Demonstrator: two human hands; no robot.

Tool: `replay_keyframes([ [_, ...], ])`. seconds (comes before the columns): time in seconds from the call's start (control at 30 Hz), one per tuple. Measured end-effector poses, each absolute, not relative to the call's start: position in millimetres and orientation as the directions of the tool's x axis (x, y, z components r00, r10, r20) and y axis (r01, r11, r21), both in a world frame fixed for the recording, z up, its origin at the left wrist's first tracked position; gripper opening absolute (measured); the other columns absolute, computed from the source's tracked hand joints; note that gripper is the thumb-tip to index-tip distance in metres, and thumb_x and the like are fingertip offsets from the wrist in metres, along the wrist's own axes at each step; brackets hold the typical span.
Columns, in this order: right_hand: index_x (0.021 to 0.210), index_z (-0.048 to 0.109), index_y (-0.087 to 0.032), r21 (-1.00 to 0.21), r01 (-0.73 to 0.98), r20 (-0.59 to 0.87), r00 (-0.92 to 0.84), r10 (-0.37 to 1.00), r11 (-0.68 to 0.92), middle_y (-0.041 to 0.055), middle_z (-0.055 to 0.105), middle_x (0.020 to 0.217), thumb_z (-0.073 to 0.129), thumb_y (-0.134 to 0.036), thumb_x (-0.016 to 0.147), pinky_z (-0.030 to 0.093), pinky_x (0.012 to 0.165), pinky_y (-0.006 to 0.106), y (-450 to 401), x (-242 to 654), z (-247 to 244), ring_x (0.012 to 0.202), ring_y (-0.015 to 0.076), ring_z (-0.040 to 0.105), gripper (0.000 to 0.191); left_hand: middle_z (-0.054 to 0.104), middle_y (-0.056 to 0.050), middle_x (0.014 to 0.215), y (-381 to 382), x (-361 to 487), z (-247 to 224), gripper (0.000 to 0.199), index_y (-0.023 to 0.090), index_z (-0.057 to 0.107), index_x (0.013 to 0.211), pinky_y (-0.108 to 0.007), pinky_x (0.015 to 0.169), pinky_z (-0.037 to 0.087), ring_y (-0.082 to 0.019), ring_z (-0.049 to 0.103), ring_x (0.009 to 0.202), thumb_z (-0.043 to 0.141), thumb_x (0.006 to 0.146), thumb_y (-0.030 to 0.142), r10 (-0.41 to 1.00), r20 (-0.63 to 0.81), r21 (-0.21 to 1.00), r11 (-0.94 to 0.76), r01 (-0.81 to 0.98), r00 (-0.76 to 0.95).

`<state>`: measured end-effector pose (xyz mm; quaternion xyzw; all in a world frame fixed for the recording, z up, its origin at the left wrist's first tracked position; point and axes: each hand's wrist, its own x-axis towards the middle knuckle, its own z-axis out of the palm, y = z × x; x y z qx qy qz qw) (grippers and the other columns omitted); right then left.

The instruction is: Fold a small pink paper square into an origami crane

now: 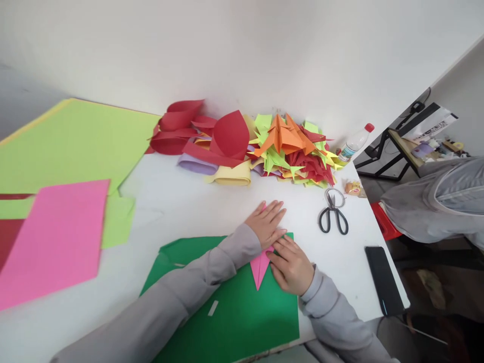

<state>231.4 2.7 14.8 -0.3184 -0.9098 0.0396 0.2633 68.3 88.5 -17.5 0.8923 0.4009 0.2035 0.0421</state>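
Observation:
A pink folded paper (259,268), its narrow point toward me, lies on a green sheet (242,322). My left hand (265,224) rests flat across the paper's upper part, fingers stretched out to the right; a small pink tip shows above it. Close beside it, my right hand (292,265) has its fingers bent onto the paper's right edge, holding it. The two hands meet near the fingertips and hide the middle of the fold.
Black-handled scissors (331,216) lie on the white table (151,212), with a phone (383,280) at the right edge. Folded paper shapes (289,138), red paper loops (230,138) and a bottle (353,143) line the wall. Pink (60,237) and lime sheets (94,133) spread left. A seated person (427,201) is at right.

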Motion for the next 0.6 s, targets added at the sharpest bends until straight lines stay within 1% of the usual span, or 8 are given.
replay_keyframes([
  [0.07,0.115,0.062,-0.01,-0.238,0.525,0.447,-0.688,0.572,0.817,0.0168,0.064,0.118,0.048,-0.014,0.087,0.046,0.102,0.049,0,234,18,0.123,0.0275,0.051,0.032,0.038,-0.014,0.15,89,57,-12,0.048,0.014,0.04,0.141,-0.05,0.115,0.023,-0.026,0.031,0.14,0.031,0.098,0.033,0.717,0.332,0.258,-0.694,0.672,0.613],
  [0.1,0.117,0.06,-0.01,-0.236,0.516,0.441,-0.698,0.564,0.823,0.0169,0.064,0.119,0.048,-0.014,0.087,0.047,0.101,0.048,-2,235,19,0.124,0.0274,0.05,0.033,0.041,-0.013,0.148,88,48,-9,0.047,0.014,0.04,0.141,-0.046,0.115,0.025,-0.023,0.031,0.141,0.03,0.097,0.03,0.71,0.334,0.269,-0.703,0.659,0.621],
  [0.17,0.119,0.059,-0.009,-0.235,0.517,0.425,-0.707,0.566,0.823,0.0175,0.063,0.12,0.048,-0.015,0.088,0.049,0.099,0.048,-7,236,22,0.125,0.028,0.05,0.034,0.045,-0.012,0.145,81,27,-6,0.043,0.014,0.049,0.133,-0.041,0.115,0.028,-0.021,0.029,0.141,0.035,0.094,0.026,0.68,0.343,0.288,-0.733,0.616,0.648],
  [0.23,0.119,0.059,-0.009,-0.235,0.527,0.406,-0.71,0.575,0.817,0.0177,0.063,0.12,0.048,-0.015,0.088,0.05,0.097,0.047,-11,235,24,0.123,0.0283,0.051,0.034,0.045,-0.015,0.144,69,7,-6,0.042,0.011,0.054,0.127,-0.044,0.114,0.03,-0.024,0.028,0.142,0.04,0.087,0.017,0.568,0.375,0.322,-0.821,0.471,0.733],
  [0.33,0.12,0.058,-0.009,-0.222,0.521,0.39,-0.727,0.564,0.825,0.0173,0.064,0.121,0.046,-0.012,0.088,0.05,0.096,0.047,-14,232,25,0.121,0.0279,0.053,0.035,0.049,-0.013,0.141,48,-12,-7,0.048,0.014,0.052,0.127,-0.046,0.113,0.031,-0.024,0.033,0.139,0.042,0.08,0.01,0.53,0.358,0.342,-0.84,0.421,0.768],
  [0.47,0.119,0.059,-0.011,-0.221,0.465,0.433,-0.74,0.514,0.857,0.0162,0.066,0.117,0.049,-0.016,0.09,0.053,0.093,0.043,-6,235,25,0.115,0.0251,0.058,0.031,0.054,-0.015,0.136,32,-14,-3,0.045,0.014,0.052,0.127,-0.048,0.11,0.034,-0.027,0.042,0.133,0.048,0.082,0.019,0.562,0.336,0.334,-0.822,0.462,0.756],
  [0.53,0.119,0.059,-0.011,-0.227,0.466,0.439,-0.735,0.517,0.855,0.0159,0.067,0.116,0.053,-0.021,0.091,0.053,0.091,0.043,-2,241,25,0.113,0.0259,0.059,0.03,0.055,-0.016,0.134,29,-13,0,0.042,0.015,0.055,0.125,-0.05,0.106,0.037,-0.029,0.047,0.127,0.051,0.084,0.025,0.572,0.321,0.303,-0.817,0.49,0.755],
  [0.6,0.117,0.06,-0.013,-0.22,0.489,0.431,-0.728,0.534,0.844,0.0151,0.067,0.117,0.054,-0.022,0.092,0.054,0.09,0.044,0,246,24,0.112,0.0266,0.06,0.027,0.057,-0.017,0.131,27,-14,2,0.04,0.014,0.057,0.121,-0.051,0.102,0.04,-0.032,0.05,0.122,0.053,0.085,0.032,0.558,0.316,0.259,-0.829,0.496,0.768],
])
